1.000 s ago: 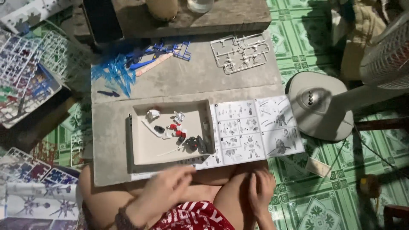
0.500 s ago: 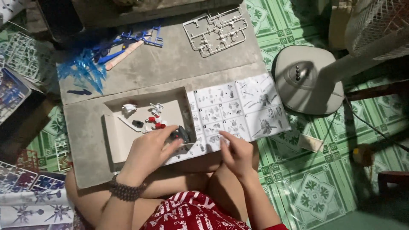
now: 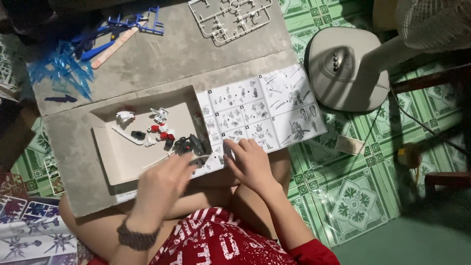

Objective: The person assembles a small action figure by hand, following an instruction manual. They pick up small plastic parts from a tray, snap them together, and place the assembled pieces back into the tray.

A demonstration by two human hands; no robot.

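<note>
My left hand (image 3: 164,184) hovers blurred over the near right corner of a shallow cardboard box lid (image 3: 110,152), fingers apart, close to several small black, red and white model parts (image 3: 164,135). My right hand (image 3: 250,162) rests flat, fingers spread, on the near edge of an unfolded instruction sheet (image 3: 274,105) that lies beside the lid. I cannot see anything held in either hand. A dark bracelet (image 3: 135,236) sits on my left wrist.
A grey stone slab (image 3: 196,54) carries the lid, a white parts sprue (image 3: 230,17), blue sprues and clear blue pieces (image 3: 64,66). A fan's base (image 3: 346,68) stands on the green tiled floor at right. Printed model box art (image 3: 29,235) lies at the near left.
Both hands have come forward from my lap: the left to the lid's near corner, the right onto the instruction sheet. The camera has drawn closer and shifted.
</note>
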